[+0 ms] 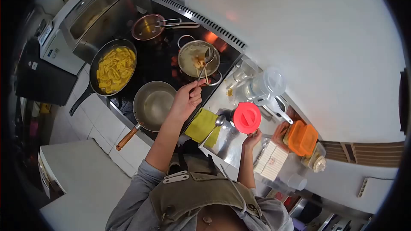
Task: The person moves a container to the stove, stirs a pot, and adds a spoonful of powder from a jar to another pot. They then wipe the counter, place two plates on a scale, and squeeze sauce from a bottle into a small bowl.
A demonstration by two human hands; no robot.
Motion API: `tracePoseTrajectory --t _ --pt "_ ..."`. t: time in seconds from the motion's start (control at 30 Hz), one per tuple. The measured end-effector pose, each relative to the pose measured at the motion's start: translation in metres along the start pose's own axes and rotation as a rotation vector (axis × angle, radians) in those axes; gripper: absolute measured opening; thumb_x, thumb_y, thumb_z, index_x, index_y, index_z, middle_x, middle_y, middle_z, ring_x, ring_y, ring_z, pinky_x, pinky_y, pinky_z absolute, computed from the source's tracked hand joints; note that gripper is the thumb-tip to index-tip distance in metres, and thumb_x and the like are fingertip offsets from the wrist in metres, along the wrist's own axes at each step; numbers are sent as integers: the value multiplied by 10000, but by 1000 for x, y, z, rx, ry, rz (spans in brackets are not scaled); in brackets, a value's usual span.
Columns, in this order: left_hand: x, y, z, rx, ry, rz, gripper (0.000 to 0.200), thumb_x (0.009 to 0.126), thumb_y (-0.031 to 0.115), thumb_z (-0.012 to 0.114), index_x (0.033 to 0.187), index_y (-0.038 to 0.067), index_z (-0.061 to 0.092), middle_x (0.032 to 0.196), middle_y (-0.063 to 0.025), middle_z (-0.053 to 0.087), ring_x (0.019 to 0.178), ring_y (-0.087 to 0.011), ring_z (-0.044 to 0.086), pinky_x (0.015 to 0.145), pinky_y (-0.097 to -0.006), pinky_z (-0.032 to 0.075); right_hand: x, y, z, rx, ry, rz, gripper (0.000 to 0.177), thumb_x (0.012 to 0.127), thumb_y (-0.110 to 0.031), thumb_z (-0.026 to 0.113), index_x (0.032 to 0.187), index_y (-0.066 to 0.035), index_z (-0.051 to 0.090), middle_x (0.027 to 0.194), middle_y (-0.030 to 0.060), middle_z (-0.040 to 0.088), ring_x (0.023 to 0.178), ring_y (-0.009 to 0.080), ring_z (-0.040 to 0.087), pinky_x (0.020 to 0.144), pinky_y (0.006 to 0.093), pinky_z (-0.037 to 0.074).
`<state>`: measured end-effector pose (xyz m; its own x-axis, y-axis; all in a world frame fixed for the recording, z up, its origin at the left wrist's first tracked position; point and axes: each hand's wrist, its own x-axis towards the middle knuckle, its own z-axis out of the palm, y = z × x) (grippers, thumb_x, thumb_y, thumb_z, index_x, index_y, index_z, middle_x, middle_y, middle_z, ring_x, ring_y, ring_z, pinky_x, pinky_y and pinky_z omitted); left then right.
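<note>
**Finding: splash, snag and spill risks at a crowded stove**

The left hand (187,101) is closed about the handle of a metal spoon (209,54), the bowl of which is over the pot (183,52) on the stove (154,66); whether it also grips the chopsticks (206,76) cannot be told; the right hand (251,140) appears closed on a red-lidded jug (247,117) above the worktop (233,147), its fingers partly hidden by the lid.

Splashing is judged possible if the spoon tips or knocks the chopsticks; the left forearm passes just beside the saucepan (155,102), whose wooden handle (127,139) projects past the stove edge and could be snagged; a loose grip could spill the jug; the green cloth (202,126), close to the stove, might scorch if pushed nearer.

Markings: a small logo on the white appliance (60,55), a pale label on the black panel (47,74) and a reddish mark on the white package (272,161); none is legible.
</note>
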<state>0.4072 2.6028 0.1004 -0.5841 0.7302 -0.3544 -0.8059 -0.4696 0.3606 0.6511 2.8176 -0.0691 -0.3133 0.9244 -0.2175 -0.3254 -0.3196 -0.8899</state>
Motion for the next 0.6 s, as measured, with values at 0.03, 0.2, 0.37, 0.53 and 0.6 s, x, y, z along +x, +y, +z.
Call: tracePoseTrajectory --t 0.03,0.2,0.37,0.53,0.6 --pt "-2 -1 3 23 -5 -8 245 925 161 428 1082 -11 502 525 65 301 405 -27 259 432 -176 246 -4 6 -8 6 22 1 214 854 -229 430 669 -129 466 588 -41 466 513 69 429 471 211 298" --pt "-14 -7 14 57 -4 -43 261 927 161 428 1112 -13 486 523 60 289 401 -27 246 431 -180 239 -17 25 -33 -17 207 1 241 840 -191 380 603 -160 414 509 -55 390 430 59 317 413 217 218" --pt "-24 -8 19 126 26 -46 260 929 160 426 1112 -14 486 522 64 280 398 -24 234 429 -179 228 -28 33 -66 -32 206 -22 295 829 -189 358 637 -49 534 554 -21 458 470 58 380 424 195 268" --pt "-31 -9 11 164 32 -25 266 929 169 426 1106 -18 492 527 60 290 405 -28 236 438 -183 229 -44 20 -69 -53 306 -21 327 828 -191 344 632 -30 551 533 -25 447 457 54 354 420 208 249" --pt "-35 -12 12 188 46 -19 283 930 175 418 1115 -25 494 531 60 298 409 -31 241 450 -189 238 -52 17 -70 -60 372 -28 326 824 -185 345 633 -26 555 530 -27 446 453 56 350 420 213 247"
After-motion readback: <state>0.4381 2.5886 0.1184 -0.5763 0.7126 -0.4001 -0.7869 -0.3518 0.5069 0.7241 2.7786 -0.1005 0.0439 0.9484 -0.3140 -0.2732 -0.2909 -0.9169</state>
